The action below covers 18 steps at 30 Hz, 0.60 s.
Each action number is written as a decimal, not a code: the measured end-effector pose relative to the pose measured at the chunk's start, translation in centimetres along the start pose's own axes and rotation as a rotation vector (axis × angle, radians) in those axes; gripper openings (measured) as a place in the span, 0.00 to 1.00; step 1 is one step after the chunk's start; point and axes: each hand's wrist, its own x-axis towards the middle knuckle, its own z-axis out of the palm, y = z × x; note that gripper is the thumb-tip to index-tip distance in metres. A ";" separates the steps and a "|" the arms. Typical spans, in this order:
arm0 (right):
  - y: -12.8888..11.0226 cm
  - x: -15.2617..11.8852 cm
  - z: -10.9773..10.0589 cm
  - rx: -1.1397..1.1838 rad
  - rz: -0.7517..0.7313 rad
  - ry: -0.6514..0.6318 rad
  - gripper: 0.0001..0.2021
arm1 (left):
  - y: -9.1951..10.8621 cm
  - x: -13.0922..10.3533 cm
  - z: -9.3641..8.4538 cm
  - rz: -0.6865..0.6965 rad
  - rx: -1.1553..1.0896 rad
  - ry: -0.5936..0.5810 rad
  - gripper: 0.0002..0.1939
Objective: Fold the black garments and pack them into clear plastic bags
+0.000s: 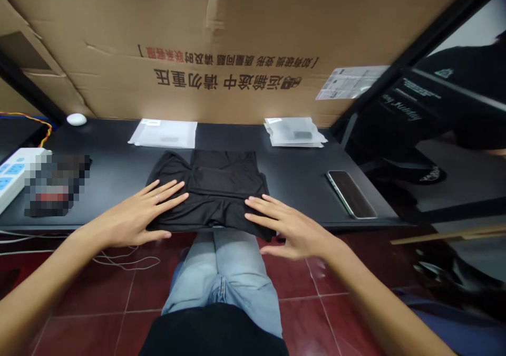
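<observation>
A black cloth garment [225,182], partly folded over itself, lies on the dark table [292,171] in front of me. Its lower edge reaches the table's front edge and hangs slightly past it. My left hand [136,213] rests flat on the garment's left side, fingers stretched out and a thin ring on one of them. Across from it, my right hand [286,227] has its fingertips on the garment's right side, fingers spread. Neither hand grips the fabric. The garment's exact kind cannot be made out.
Two white plastic packets [164,133] [294,132] lie at the back, against a cardboard panel [237,23]. On the right is a phone [351,193]; to the left are a power strip [16,171], a blurred dark item [59,184] and a white oval object [76,119]. A person in black [454,97] is at right.
</observation>
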 end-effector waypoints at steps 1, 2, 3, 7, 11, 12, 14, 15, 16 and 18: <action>0.0 -0.3 0.2 0.009 -0.009 0.017 0.40 | -0.1 -0.7 0.0 -0.007 -0.004 -0.016 0.48; 0.0 -0.5 0.4 0.025 -0.016 0.040 0.36 | -0.3 -1.4 -0.1 -0.010 -0.009 -0.034 0.45; 0.0 -0.7 0.5 0.045 -0.017 0.066 0.32 | -0.5 -1.9 -0.2 -0.011 -0.017 -0.051 0.43; 0.3 -0.6 0.4 0.129 0.022 0.138 0.25 | -1.5 -2.9 -0.7 0.017 -0.065 -0.046 0.35; 0.3 -0.2 0.2 0.161 0.054 0.200 0.20 | -2.7 -3.2 -0.1 0.054 -0.109 0.089 0.30; 0.2 -0.1 0.1 0.161 0.058 0.222 0.19 | -2.9 -3.2 0.1 0.056 -0.119 0.126 0.27; -0.1 0.1 0.0 0.155 0.072 0.280 0.16 | -3.0 -3.4 0.5 0.047 -0.145 0.187 0.20; -0.3 0.3 -0.1 0.150 0.090 0.318 0.14 | -2.9 -3.4 0.6 0.034 -0.166 0.207 0.17; -0.4 0.5 -0.2 0.147 0.118 0.358 0.13 | -2.8 -3.4 0.5 0.012 -0.193 0.217 0.14; -0.6 1.0 -0.4 0.148 0.218 0.434 0.09 | -2.3 -3.1 0.2 -0.071 -0.256 0.219 0.11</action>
